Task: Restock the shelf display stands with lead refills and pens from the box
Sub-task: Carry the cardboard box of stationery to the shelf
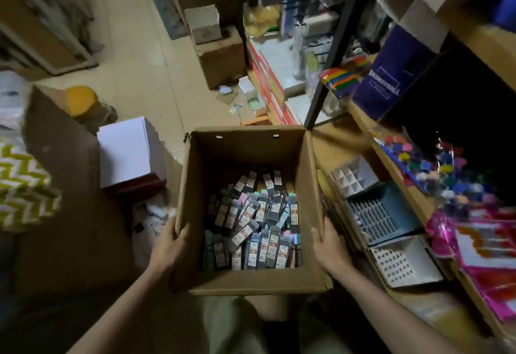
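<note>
An open cardboard box [245, 149] is held in front of me above my knees. Its bottom is covered with several slim lead refill cases [257, 222] with pastel caps and printed labels. My left hand [170, 244] grips the box's left wall, thumb hooked over the rim. My right hand [329, 247] grips the right wall the same way. On the shelf to the right stand three display stands: a white one with triangular cells [353, 176], a blue slotted one [382, 211] and a white one with round holes [402, 263].
A white box [129, 152] sits on the floor at the left beside a large cardboard sheet. Brown cartons [220, 54] stand further along the tiled aisle. A black shelf post [329, 68] rises at the right. Colourful pompom bags [435, 174] and pink packets lie on the shelf.
</note>
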Tool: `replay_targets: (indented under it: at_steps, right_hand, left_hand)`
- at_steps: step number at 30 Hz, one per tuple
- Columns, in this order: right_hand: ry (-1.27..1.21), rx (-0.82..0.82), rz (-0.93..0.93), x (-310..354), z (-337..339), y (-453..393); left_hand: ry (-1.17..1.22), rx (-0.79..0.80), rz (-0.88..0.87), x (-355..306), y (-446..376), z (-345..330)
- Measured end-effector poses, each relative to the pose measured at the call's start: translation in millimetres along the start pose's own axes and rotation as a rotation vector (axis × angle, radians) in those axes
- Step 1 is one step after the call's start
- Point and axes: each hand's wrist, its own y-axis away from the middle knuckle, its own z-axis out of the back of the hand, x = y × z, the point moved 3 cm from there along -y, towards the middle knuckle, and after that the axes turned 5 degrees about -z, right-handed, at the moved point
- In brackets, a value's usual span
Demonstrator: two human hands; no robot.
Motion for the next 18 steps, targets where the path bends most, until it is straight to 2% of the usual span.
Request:
replay_targets:
  at_steps: [8, 18]
  right_hand:
    - [-0.008, 0.012, 0.023, -50, -38, -57]
    - [0.024, -0.003, -0.033, -177, -183, -190]
  left_hand:
    - [0.045, -0.074, 0.100, 67, 0, -60]
    - [0.079, -0.086, 0.182, 242, -95, -183]
